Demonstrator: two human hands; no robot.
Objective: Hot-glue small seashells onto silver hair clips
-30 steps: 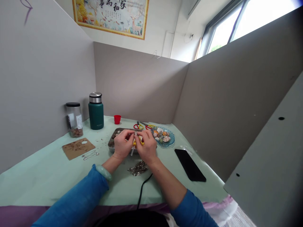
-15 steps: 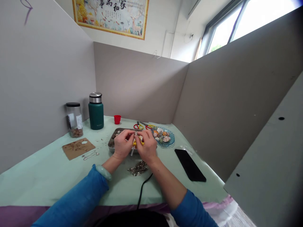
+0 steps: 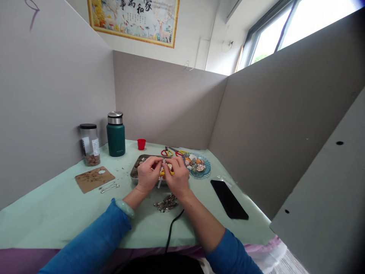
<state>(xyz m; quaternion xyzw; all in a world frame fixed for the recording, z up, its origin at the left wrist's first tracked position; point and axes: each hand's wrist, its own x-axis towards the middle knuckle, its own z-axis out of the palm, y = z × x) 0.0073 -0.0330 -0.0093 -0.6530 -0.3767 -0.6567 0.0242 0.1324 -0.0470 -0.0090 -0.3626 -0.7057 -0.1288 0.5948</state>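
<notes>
Over a metal tray (image 3: 134,177), my left hand (image 3: 148,174) and my right hand (image 3: 176,176) meet with fingertips pinched together. A tiny pale piece (image 3: 164,161) shows between the fingertips; it is too small to name. Beneath my hands, a yellow-handled tool with a whitish tip (image 3: 160,182) lies partly hidden at the tray. Closer to me is a pile of small silvery metal pieces (image 3: 166,203), with a black cord (image 3: 171,228) beside it. My hands cover most of what the tray holds.
A blue glass plate (image 3: 207,167) of ornaments stands right of the tray, a black phone-like slab (image 3: 229,199) nearer. Behind are scissors (image 3: 167,152) and a red cup (image 3: 141,144). Leftward stand a green flask (image 3: 116,139), a jar (image 3: 89,146), a brown board (image 3: 92,180) and safety pins (image 3: 109,187).
</notes>
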